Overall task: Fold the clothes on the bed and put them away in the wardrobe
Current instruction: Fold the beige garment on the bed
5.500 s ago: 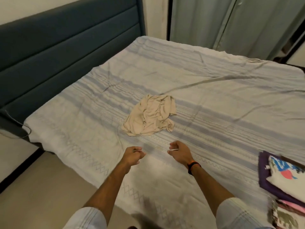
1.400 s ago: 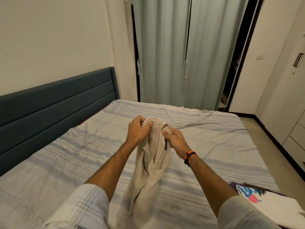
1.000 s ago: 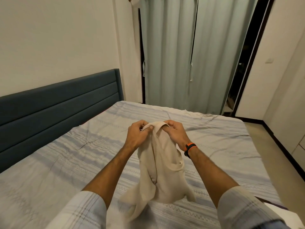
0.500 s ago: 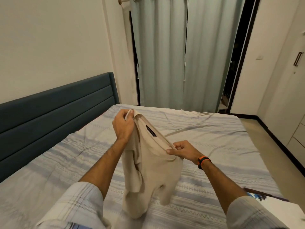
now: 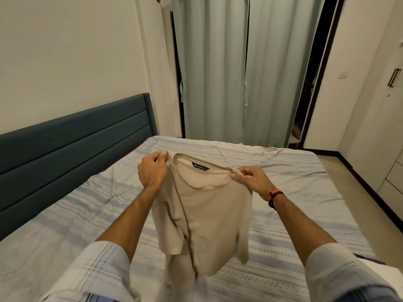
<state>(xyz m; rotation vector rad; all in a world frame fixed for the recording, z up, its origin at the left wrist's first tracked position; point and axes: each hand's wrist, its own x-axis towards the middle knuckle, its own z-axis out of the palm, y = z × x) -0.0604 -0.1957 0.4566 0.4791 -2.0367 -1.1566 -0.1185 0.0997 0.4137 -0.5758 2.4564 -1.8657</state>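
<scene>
A beige T-shirt [image 5: 207,219] hangs in the air over the bed [image 5: 305,192], its neckline with a dark label facing me. My left hand [image 5: 151,172] pinches the shirt's left shoulder. At the other shoulder my right hand [image 5: 250,177], with an orange and black band on the wrist, pinches the fabric. The shirt hangs twisted, with a sleeve folded over on the left side. Its lower hem drops toward the striped bedsheet near me.
A dark teal headboard [image 5: 76,149] runs along the left. Grey-green curtains [image 5: 229,73] hang behind the bed. White wardrobe doors with a black handle [image 5: 392,77] and drawers stand at the right. A corner of folded clothes [image 5: 375,263] shows at the bed's right edge.
I picked the crumpled shirt off the bed and worked along its neckline. In the last half second my hands spread apart to the two shoulders, and the shirt now hangs open facing me.
</scene>
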